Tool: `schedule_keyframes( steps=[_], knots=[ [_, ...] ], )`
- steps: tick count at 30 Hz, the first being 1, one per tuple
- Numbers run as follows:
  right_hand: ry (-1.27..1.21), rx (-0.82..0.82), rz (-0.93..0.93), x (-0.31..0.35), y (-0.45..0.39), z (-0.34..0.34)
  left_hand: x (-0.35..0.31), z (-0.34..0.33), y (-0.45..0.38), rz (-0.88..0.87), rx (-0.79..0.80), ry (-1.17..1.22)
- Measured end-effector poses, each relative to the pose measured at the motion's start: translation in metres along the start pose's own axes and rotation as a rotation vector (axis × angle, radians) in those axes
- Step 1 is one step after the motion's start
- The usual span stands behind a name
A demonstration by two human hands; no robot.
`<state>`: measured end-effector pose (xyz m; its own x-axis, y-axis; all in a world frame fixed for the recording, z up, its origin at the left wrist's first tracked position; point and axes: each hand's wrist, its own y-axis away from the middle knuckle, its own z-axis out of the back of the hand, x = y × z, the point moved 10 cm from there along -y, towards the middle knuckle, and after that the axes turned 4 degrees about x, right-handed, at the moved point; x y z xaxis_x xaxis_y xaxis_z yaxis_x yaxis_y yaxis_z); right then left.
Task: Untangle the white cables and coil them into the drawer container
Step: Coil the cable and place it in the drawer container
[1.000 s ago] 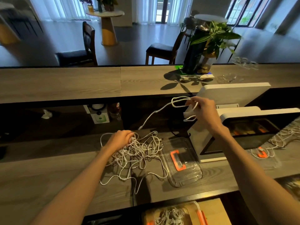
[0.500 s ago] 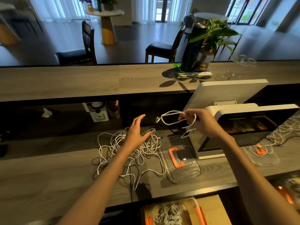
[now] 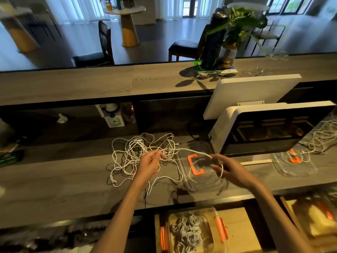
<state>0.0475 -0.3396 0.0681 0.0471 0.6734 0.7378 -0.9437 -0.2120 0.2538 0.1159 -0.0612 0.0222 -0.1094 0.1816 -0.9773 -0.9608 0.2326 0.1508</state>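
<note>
White cables (image 3: 138,154): tangled heap mid-bench, one strand led right to your coil.
Right hand (image 3: 231,170): pinches a small loop over the clear lid (image 3: 184,172), keeping the coil formed.
Left hand (image 3: 149,165): fingers loose, touching the heap, likely steadying it.
Drawer container (image 3: 191,232): below the bench's near edge, already holding coils.

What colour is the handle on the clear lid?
Orange handle, seen best in the head view.
</note>
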Motion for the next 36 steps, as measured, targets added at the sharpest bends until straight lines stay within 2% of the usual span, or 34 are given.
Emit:
schedule_keyframes(
  steps=[4, 8, 11, 13, 15, 17, 19, 21, 25, 28, 30, 33, 36],
  knots=[
    [0.164, 0.033, -0.15, -0.073, 0.025, -0.038, 0.011, -0.007, 0.026, 0.071, -0.096, 0.147],
    [0.279, 0.163, -0.322, -0.133, 0.043, -0.071, -0.003, -0.03, 0.042, 0.053, -0.047, 0.131],
    [0.331, 0.331, -0.325, -0.138, 0.05, -0.087, -0.029, -0.04, 0.048, -0.017, 0.004, 0.006],
    [0.327, 0.34, -0.295, -0.12, 0.046, -0.08, -0.049, -0.046, 0.051, -0.05, 0.024, -0.042],
    [0.26, 0.191, -0.24, -0.084, 0.033, -0.056, -0.07, -0.051, 0.052, -0.088, 0.047, -0.072],
    [0.094, -0.018, -0.057, -0.029, 0.022, -0.03, -0.09, -0.059, 0.052, -0.122, 0.091, -0.082],
    [-0.041, -0.149, 0.085, 0.013, 0.016, -0.011, -0.109, -0.069, 0.052, -0.16, 0.149, -0.065],
    [-0.102, -0.173, 0.121, 0.033, 0.01, -0.004, -0.12, -0.072, 0.048, -0.182, 0.139, -0.024],
    [-0.338, -0.273, 0.134, 0.052, 0.009, 0.014, -0.122, -0.056, 0.04, -0.17, -0.032, 0.041],
    [-0.432, -0.383, 0.173, 0.056, 0.011, 0.023, -0.118, -0.053, 0.037, -0.181, -0.097, 0.072],
    [-0.453, -0.408, 0.188, 0.055, 0.013, 0.021, -0.112, -0.052, 0.04, -0.18, -0.167, 0.202],
    [-0.499, -0.358, 0.213, 0.048, 0.02, 0.009, -0.098, -0.05, 0.044, -0.15, -0.261, 0.401],
    [-0.488, -0.317, 0.232, 0.037, 0.028, 0.001, -0.085, -0.051, 0.044, -0.151, -0.273, 0.693]
  ],
)
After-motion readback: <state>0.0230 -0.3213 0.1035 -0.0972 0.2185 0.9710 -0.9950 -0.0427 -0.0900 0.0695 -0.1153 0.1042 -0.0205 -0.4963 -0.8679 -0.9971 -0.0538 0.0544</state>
